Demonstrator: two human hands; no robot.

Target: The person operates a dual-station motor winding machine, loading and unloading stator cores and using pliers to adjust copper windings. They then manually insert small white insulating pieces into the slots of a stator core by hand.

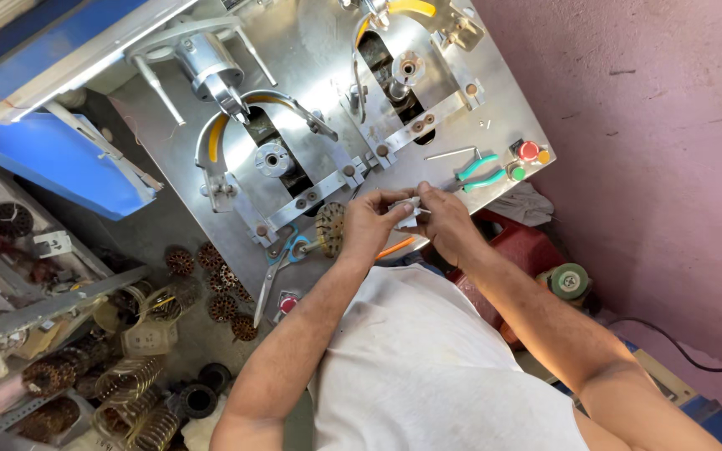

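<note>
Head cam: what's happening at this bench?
A person in a white shirt stands at a metal machine plate carrying two winding-type stations. Both hands meet over its near edge: the left hand and right hand pinch a small white part between the fingertips. A round copper-wound core sits just beside the left hand, scissors lie at the plate's edge, and green-handled pliers rest near the red and green buttons. More wound cores are piled on the floor at lower left.

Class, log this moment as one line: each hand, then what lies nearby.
left hand: pinching small white part | right hand: pinching same part | nearby: green-handled pliers, scissors, metal winding bench
</note>
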